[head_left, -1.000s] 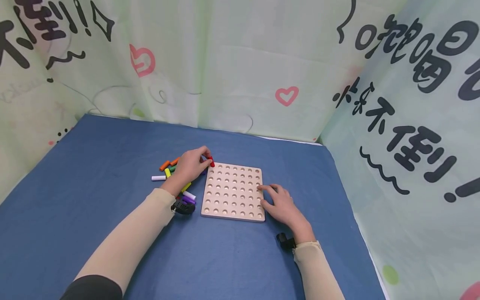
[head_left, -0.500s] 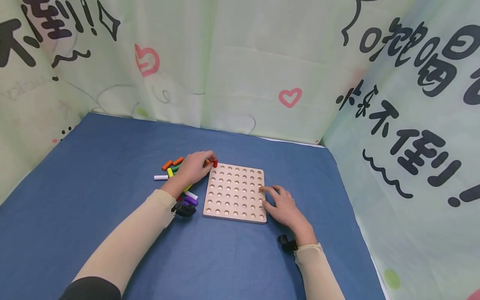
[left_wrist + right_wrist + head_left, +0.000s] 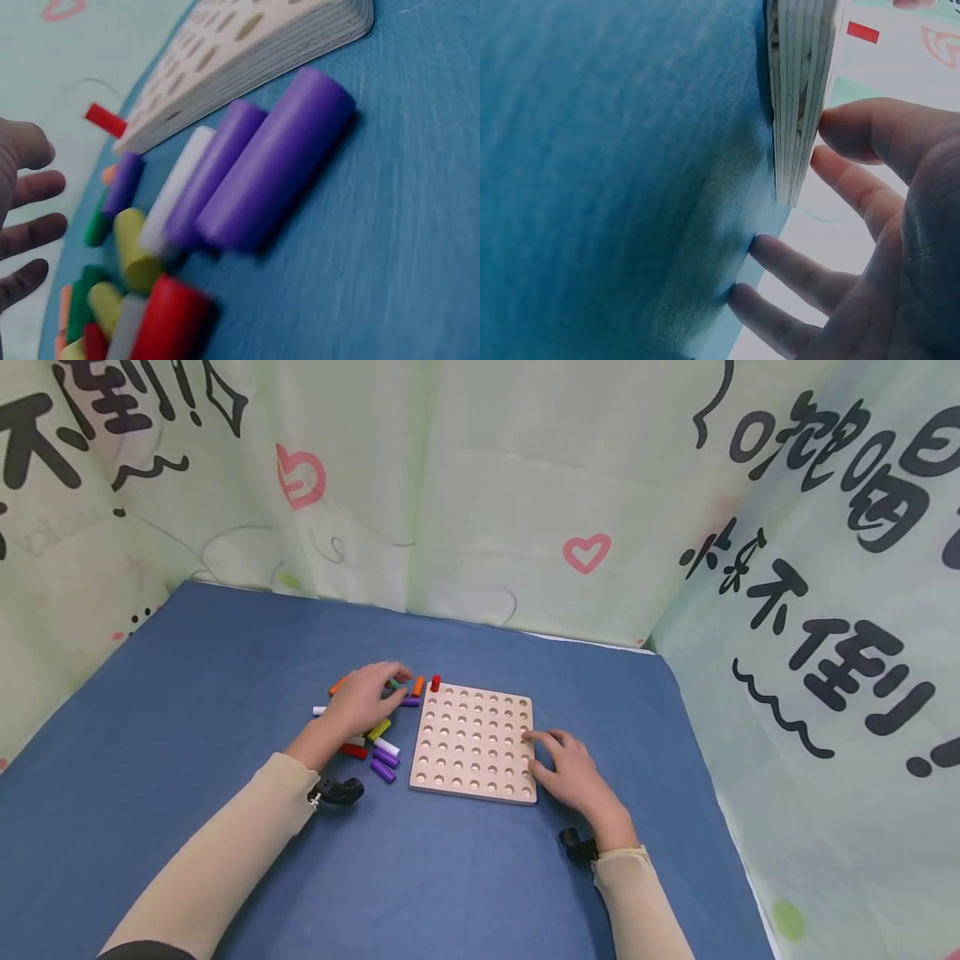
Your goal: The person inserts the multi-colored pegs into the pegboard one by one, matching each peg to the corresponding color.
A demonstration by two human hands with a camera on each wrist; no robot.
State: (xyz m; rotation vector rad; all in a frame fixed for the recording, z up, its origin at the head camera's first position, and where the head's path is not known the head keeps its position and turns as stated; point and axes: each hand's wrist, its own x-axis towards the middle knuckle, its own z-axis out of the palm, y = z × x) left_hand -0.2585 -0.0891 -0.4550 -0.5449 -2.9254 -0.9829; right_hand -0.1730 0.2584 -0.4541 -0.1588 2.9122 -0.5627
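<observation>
A square wooden peg board (image 3: 480, 735) with rows of round holes lies on the blue cloth. One red peg (image 3: 436, 683) stands upright in its far left corner hole. My left hand (image 3: 363, 700) hovers over the loose pegs left of the board, fingers spread and holding nothing; in the left wrist view its fingertips (image 3: 46, 229) are apart. My right hand (image 3: 572, 775) steadies the board's right side: thumb and index finger (image 3: 855, 180) touch its edge, while two other fingers reach down to the cloth.
Loose pegs lie left of the board: purple pegs (image 3: 281, 161), a white peg (image 3: 176, 191), a yellow peg (image 3: 379, 730), a red peg (image 3: 171, 319) and an orange peg (image 3: 417, 686). Printed curtains (image 3: 495, 493) rise behind and beside the table (image 3: 465, 877).
My left hand has placed the red peg in the corner hole, let go and drawn back left over the loose pegs. The right hand has stayed at the board's edge.
</observation>
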